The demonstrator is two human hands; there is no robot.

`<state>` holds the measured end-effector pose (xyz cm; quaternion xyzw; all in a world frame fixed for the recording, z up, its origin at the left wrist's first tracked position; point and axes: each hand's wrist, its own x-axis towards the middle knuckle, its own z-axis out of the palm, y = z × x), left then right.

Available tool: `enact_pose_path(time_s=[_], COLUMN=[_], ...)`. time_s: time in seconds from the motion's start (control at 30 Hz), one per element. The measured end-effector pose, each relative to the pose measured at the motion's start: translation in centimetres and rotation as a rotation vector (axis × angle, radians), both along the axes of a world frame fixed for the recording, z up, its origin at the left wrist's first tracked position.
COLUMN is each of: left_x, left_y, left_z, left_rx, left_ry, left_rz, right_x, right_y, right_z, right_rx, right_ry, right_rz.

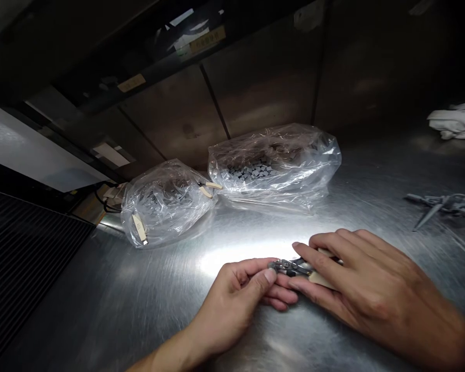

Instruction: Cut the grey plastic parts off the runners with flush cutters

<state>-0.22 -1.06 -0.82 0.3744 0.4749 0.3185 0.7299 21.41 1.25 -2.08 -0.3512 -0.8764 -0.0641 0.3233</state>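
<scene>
My right hand (356, 279) grips a small pair of cutters (294, 266) with pale handles, the dark metal jaws pointing left. My left hand (240, 294) pinches a small grey part at those jaws between thumb and fingers. Both hands rest low on a brushed steel table (139, 299), in a bright patch of light. What exactly sits between the left fingertips is too small to make out.
Two clear plastic bags stand behind the hands: the left bag (165, 201) and the larger right bag (275, 165), both holding several small grey pieces. A grey plastic sprue (445, 204) lies at the right. A white cloth (457, 121) sits far right. A dark grille (23, 258) borders the left.
</scene>
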Motion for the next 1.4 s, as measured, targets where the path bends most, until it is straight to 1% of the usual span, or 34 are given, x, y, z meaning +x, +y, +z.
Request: enact_pose_path(time_s=[0.17, 0.33, 0.67, 0.83, 1.07, 1.4], left_x=[0.13, 0.21, 0.38, 0.37, 0.53, 0.60], left_y=[0.00, 0.01, -0.03, -0.07, -0.23, -0.25], left_z=[0.12, 0.16, 0.21, 0.29, 0.23, 0.44], left_rx=[0.012, 0.024, 0.048, 0.052, 0.056, 0.071], left_ry=[0.082, 0.160, 0.194, 0.201, 0.220, 0.241], left_rz=[-0.005, -0.003, -0.012, -0.002, -0.006, -0.026], right_x=[-0.12, -0.23, -0.19, -0.19, -0.21, -0.08], right_y=[-0.06, -0.22, -0.39, -0.35, -0.47, -0.53], right_z=[0.20, -0.03, -0.28, -0.15, -0.18, -0.08], right_rx=[0.034, 0.036, 0.032, 0.058, 0.037, 0.034], right_ry=[-0.058, -0.083, -0.122, -0.135, -0.107, -0.130], right_rz=[0.000, -0.008, -0.005, -0.010, -0.009, -0.001])
